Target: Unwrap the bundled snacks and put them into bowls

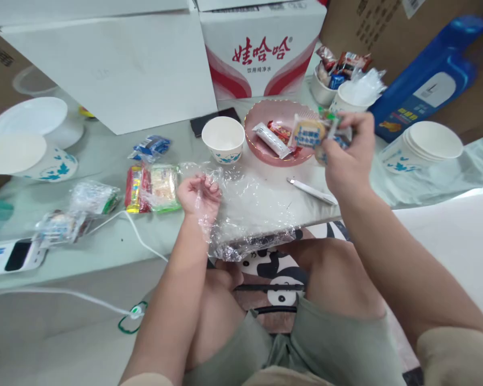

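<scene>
My right hand (pixel 351 158) is closed on several small wrapped biscuits (pixel 308 133), blurred, held over the right side of a pink bowl (pixel 253 136). In that bowl lie a silver-white wrapped bar (pixel 271 140) and red-wrapped snacks (pixel 280 130). My left hand (pixel 200 197) has its fingers curled around crumpled clear plastic film (pixel 241 220), which spreads over the table's front edge. Just left of that hand lie a green-edged snack packet (pixel 165 187) and a red and yellow packet (pixel 136 188). A white paper cup (pixel 224 140) stands beyond it.
A white utility knife (pixel 312 191) lies by the front edge. Stacked paper cups (pixel 422 147), a tall blue bottle (pixel 426 80) and a snack-filled cup (pixel 324 86) are at right. Left are blue packets (pixel 151 146), more wrapped biscuits (pixel 60 228) and a white cable (pixel 139 236). Boxes (pixel 261 59) line the back.
</scene>
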### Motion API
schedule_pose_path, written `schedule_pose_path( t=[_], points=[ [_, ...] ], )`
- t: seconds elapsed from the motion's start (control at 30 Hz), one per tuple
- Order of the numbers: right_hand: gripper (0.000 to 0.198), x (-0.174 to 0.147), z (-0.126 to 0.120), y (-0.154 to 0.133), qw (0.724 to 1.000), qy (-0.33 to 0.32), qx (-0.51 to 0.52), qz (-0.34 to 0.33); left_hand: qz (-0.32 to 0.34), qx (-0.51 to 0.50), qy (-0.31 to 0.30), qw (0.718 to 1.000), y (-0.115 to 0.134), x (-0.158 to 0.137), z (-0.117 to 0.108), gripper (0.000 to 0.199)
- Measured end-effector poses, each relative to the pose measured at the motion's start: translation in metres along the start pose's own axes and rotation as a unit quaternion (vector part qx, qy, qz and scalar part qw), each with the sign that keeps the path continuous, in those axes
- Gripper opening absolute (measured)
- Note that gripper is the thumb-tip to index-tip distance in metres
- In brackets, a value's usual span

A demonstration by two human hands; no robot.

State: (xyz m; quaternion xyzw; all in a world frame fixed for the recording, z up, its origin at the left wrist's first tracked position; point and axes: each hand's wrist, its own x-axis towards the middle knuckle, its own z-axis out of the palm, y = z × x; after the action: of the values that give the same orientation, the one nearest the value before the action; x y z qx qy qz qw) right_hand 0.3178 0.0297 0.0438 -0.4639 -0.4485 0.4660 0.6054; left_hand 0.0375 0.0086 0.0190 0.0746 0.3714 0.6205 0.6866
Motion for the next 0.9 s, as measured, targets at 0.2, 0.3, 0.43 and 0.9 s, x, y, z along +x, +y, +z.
schedule_pose_path(
  t=[0.2,0.3,0.43,0.9],
  points=[
    [0.034,0.029,0.023,-0.020,0.950,-0.057,-0.261,-0.162,-0.001,-0.009,-0.004,1.000,0.006,-0.002,-0.002,0.013],
    [0.023,-0.024,0.032,-0.004,0.962,0.022,-0.225,-0.155,-0.006,-0.023,-0.010,1.000,0.008,-0.003,-0.003,0.009],
    [0.032,-0.085,0.042,0.035,0.967,-0.059,-0.226,-0.105,-0.030,-0.015,-0.048,0.998,0.007,-0.006,-0.002,0.010],
    [0.076,-0.083,0.069,0.076,0.981,-0.133,-0.003,0.142,-0.117,0.080,-0.100,0.985,-0.004,-0.015,-0.007,0.043]
  ],
)
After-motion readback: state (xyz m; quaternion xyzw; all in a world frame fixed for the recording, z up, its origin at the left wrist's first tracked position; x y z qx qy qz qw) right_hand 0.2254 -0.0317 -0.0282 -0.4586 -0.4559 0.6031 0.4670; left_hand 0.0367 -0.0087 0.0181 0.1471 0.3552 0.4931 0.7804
